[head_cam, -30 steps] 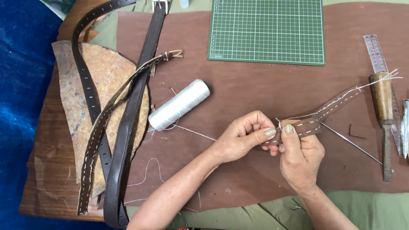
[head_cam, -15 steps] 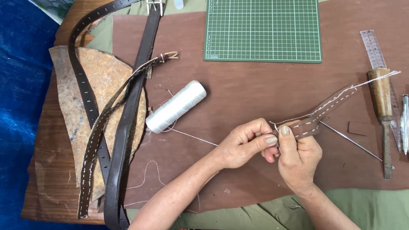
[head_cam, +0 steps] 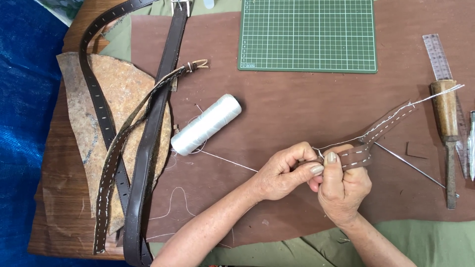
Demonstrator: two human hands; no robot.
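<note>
**Stitched leather strap and its thread**

A short brown leather strap [head_cam: 368, 141] lay slanted over the brown work surface, its lower end pinched between both hands and its free end rising toward the upper right. Two rows of white stitches ran along its length, close to each edge. Near the held end the strap bent slightly, and its stitched face was turned up. White thread [head_cam: 435, 95] trailed off the far tip, up and to the right, across a wooden tool handle. Another strand ran left from the held end to a spool of white thread [head_cam: 206, 124], which lay on its side, tilted, well apart from the strap
</note>
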